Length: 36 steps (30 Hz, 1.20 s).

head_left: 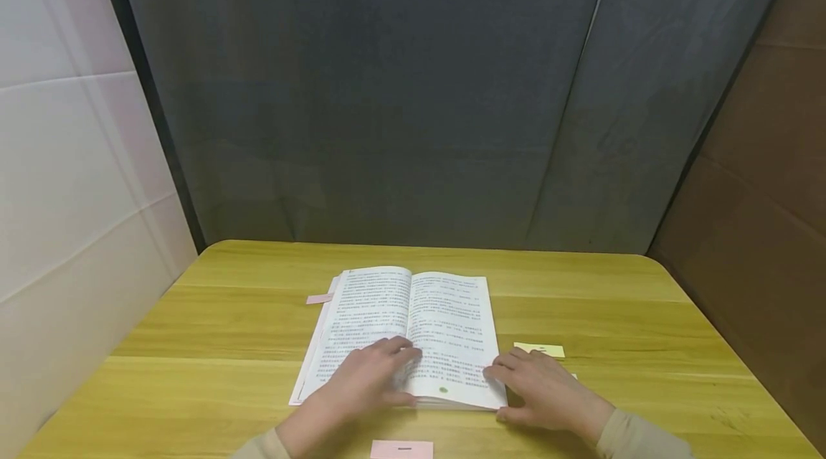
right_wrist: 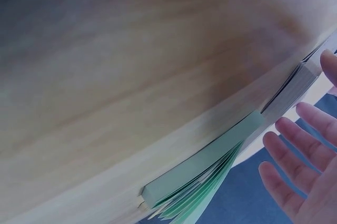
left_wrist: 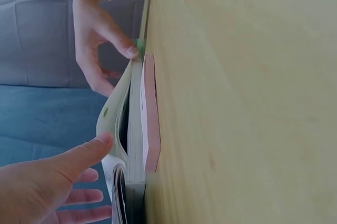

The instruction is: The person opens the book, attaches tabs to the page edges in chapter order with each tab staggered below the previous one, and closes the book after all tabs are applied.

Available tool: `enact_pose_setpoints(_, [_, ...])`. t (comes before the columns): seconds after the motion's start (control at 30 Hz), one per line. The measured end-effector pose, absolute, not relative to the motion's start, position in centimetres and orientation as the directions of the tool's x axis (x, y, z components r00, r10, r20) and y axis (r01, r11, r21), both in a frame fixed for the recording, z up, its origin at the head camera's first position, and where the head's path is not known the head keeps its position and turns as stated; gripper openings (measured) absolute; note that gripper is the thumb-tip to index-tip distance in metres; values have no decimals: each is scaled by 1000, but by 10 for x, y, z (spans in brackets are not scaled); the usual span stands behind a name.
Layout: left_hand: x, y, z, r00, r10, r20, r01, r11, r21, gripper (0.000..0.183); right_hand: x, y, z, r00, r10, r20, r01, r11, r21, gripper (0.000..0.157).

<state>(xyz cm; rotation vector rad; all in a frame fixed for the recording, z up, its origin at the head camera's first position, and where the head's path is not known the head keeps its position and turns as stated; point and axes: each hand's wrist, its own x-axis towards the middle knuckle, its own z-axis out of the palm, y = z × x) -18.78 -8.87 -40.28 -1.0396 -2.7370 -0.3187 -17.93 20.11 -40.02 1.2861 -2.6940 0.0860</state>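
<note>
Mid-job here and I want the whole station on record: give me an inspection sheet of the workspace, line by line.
Surface: wood-grain table, rounded far corners.
Job's things: book lying open; a pink tab juts from its left side. In the left wrist view, some leaves bow up at the near edge.
Clutter: pink pad in front of the book; yellow pad to its right; green pad, leaves fanned, by the right hand.
Hands: left hand over the lower pages near the gutter; right hand at the lower right corner.
Cables: nothing seen.
Surroundings: dark backdrop behind, white panel left, brown panel right.
</note>
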Motion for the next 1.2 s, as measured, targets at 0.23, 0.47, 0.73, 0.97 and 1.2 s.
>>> enact_pose_setpoints(0.23, [-186,-96,-404,-717,629,299,686,713,145,60,-179,201,-400,-608,-773,181,-783,621,25,46])
enact_pose_setpoints(0.47, [-180,-101,-404,-683,630,370,709,694,127,59,-179,201,-401,-585,-782,215,-795,605,39,44])
enact_pose_setpoints(0.73, [-178,-106,-396,-641,599,480,709,702,69,75,-180,201,-402,-578,-785,224,-798,601,49,44])
enact_pose_setpoints(0.97, [-184,-116,-396,-564,627,537,710,701,-72,90,-179,200,-401,-589,-781,209,-794,607,34,42])
enact_pose_setpoints(1.2, [-184,-123,-397,-609,639,470,642,745,-182,84,-179,200,-401,-587,-782,211,-795,605,30,42])
